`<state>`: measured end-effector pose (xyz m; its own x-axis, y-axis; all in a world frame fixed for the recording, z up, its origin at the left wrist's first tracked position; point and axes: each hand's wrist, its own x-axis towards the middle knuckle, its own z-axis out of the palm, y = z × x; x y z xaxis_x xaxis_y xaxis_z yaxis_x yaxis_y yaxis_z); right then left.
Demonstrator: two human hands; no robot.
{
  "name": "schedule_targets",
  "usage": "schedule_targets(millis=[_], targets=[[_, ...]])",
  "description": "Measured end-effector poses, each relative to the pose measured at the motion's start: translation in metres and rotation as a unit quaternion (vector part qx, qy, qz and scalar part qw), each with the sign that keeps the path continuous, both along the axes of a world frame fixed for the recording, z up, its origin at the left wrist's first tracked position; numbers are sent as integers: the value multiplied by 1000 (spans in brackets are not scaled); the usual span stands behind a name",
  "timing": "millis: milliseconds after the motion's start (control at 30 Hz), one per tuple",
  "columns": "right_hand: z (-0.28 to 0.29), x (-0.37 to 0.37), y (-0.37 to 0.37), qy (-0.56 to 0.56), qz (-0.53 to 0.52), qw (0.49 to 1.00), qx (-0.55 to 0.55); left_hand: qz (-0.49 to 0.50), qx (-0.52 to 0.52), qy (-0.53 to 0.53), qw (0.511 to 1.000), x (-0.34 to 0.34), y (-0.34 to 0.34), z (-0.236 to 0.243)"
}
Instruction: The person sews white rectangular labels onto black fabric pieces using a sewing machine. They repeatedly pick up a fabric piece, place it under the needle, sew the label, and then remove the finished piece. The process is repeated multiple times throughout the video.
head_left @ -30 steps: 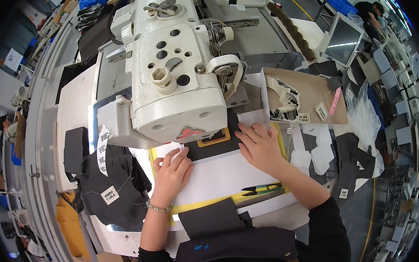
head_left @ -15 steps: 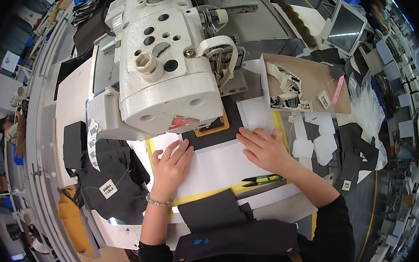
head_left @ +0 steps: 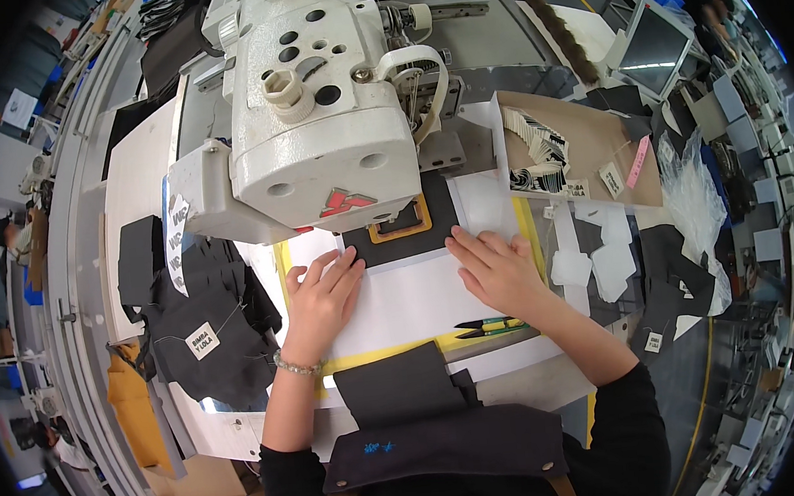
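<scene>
The left hand (head_left: 322,305) and the right hand (head_left: 502,272) are resting before a white sewing machine (head_left: 323,137), palms down. The fingers of both are lying open and extended, gripping nothing; their tips are meeting the near left and near right corners of a dark cloth piece (head_left: 397,250). This cloth is lying partly under the machine, with an orange frame (head_left: 426,214) sitting on it and a white sheet (head_left: 402,308) spreading nearer the person. Two pens (head_left: 489,327) are lying near the right forearm. A cardboard box (head_left: 586,160) is holding labels (head_left: 543,148) at right; dark cloth pieces (head_left: 225,308) are piling up at left.
</scene>
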<state>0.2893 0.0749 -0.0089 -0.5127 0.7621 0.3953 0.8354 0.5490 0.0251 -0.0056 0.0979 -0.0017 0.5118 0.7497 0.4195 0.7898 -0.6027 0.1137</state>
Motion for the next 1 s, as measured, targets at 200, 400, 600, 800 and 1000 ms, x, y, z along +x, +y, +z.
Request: schedule_targets(millis=[200, 400, 600, 800, 1000], targets=[[1, 0, -8, -1, -14, 999, -34, -5, -2, 2, 1000, 0, 0, -1], [1, -2, -18, 10, -35, 999, -40, 32, -123, -137, 982, 1, 19, 7], [9, -4, -23, 28, -31, 998, -55, 103, -155, -165, 969, 11, 63, -16], [18, 8, -43, 50, -37, 997, -46, 101, -78, -180, 975, 6, 72, -37], [23, 24, -56, 39, -77, 996, -37, 131, -86, -129, 979, -4, 72, -37]])
